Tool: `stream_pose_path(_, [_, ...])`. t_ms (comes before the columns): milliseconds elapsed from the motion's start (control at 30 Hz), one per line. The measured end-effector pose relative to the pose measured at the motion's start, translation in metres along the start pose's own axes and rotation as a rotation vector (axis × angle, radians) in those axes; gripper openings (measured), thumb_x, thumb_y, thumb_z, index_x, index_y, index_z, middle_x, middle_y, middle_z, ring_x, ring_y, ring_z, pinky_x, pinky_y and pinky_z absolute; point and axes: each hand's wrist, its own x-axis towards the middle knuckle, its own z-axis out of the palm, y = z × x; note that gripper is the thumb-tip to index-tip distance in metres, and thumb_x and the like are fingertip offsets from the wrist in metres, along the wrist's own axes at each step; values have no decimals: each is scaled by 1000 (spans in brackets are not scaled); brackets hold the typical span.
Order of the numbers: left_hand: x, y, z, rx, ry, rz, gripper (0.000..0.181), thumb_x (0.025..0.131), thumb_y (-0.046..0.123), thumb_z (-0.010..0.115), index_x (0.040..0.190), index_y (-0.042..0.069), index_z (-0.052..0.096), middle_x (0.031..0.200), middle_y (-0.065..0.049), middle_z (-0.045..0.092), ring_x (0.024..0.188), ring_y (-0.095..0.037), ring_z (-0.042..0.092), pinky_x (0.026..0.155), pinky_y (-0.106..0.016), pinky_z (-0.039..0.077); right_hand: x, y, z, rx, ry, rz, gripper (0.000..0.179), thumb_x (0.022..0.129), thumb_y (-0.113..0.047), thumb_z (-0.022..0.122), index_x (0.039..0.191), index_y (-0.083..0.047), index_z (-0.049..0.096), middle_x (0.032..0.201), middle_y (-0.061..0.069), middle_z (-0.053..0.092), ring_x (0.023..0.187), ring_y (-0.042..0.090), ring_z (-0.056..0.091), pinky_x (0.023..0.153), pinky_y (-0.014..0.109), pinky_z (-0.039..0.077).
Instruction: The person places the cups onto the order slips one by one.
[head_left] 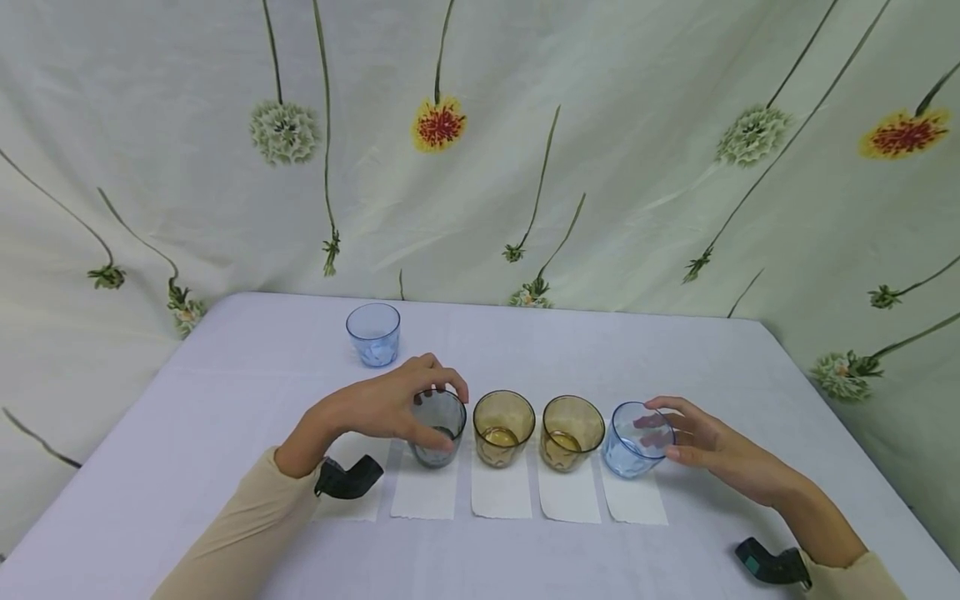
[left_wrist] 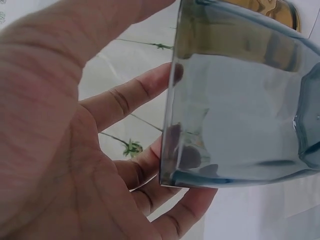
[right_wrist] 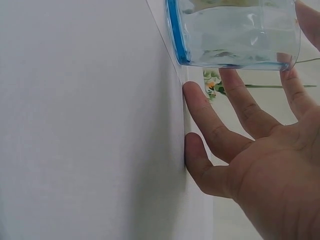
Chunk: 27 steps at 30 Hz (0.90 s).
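My left hand [head_left: 382, 406] reaches over a smoky grey glass [head_left: 433, 457] and grips it near the rim, thumb on the near side and fingers on the far side. In the left wrist view the grey glass [left_wrist: 245, 110] fills the right part. At the row's right end, my right hand [head_left: 712, 446] holds a clear blue glass [head_left: 628, 460] lightly between thumb and forefinger. The right wrist view shows the other fingers [right_wrist: 207, 117] spread below that glass [right_wrist: 235, 35]. Between the hands stand two amber glasses, one left [head_left: 501, 450] and one right [head_left: 567, 454].
Another blue glass [head_left: 375, 337] stands farther back on the left of the white-covered table [head_left: 495, 558]. Several white paper strips [head_left: 501, 496] lie side by side at the row, one partly behind the left wrist. A flower-printed cloth [head_left: 480, 208] hangs behind the table.
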Motion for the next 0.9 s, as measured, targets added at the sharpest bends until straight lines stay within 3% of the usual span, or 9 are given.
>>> stream_pose_path(200, [1,0,-1,-9,35,16,49,80,44,82,123,27,62,116,-3,51,112,-20,48,92,-39,44,-1,-1,-1,0,4,7,53,103,-19,55,151,-22,33,151,18,43,142,50,33,102,61,44])
stream_pose_path(433, [2,-1,-3,-34,122,37,49,87,35,77,132,23,58,120,-4,54,116,-26,51,96,-45,46,-1,1,-2,7,-2,5,53,103,-18,54,151,-21,32,152,18,41,142,50,32,102,59,44])
stream_pose_path(667, [4,-9,-11,-67,274,69,51,88,29,78,134,21,57,130,-7,57,118,-31,54,100,-50,46,0,3,-2,4,-3,-3,55,103,-17,55,152,-19,31,152,18,42,142,51,33,101,57,45])
stream_pose_path(900, [3,-20,-25,-118,446,19,50,90,24,76,136,19,55,130,-7,56,122,-29,51,106,-50,40,0,2,-2,-1,3,6,55,102,-18,55,152,-19,32,152,17,42,142,51,33,101,58,45])
